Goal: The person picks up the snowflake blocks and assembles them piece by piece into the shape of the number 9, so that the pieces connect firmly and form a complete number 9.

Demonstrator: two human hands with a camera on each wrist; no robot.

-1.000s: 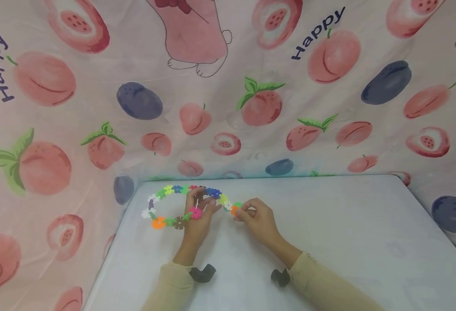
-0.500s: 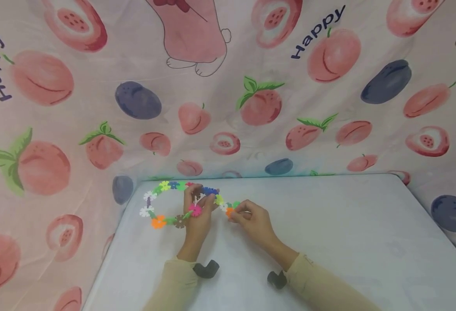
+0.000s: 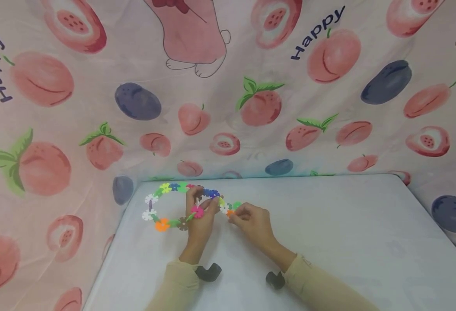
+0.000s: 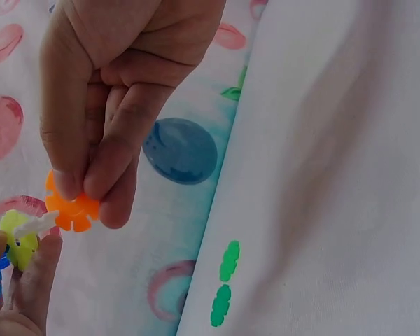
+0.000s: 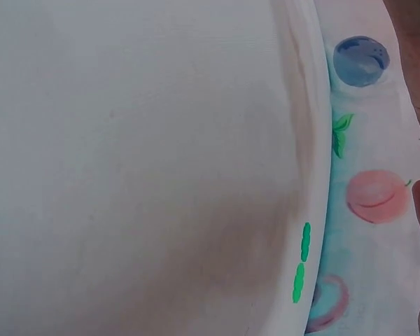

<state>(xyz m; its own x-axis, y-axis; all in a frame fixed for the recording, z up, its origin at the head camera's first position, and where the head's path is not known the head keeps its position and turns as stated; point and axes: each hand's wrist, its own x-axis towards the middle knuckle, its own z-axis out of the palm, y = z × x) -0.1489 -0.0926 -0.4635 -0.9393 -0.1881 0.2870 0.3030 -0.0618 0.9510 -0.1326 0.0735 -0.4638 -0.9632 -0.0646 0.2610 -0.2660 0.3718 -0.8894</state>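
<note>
A looping chain of colourful plastic snowflake discs hangs about my left hand. The left thumb and fingers pinch it near its right end, by the blue, yellow and white discs. In the left wrist view, those fingertips hold a yellow disc with a white disc standing out from it. My right hand pinches an orange snowflake disc between thumb and fingers. Its edge meets the white disc; whether they are joined I cannot tell. Only parts of a hand show at the right wrist view's edge.
Two green discs lie near the far edge of the white table, beyond the hands. A fruit-printed cloth stands behind and beside the table. Black straps stick out by the sleeves.
My right hand has moved slightly left with the orange disc, bringing it closer to the white disc at the chain's end. The left hand and chain have shifted only a little.
</note>
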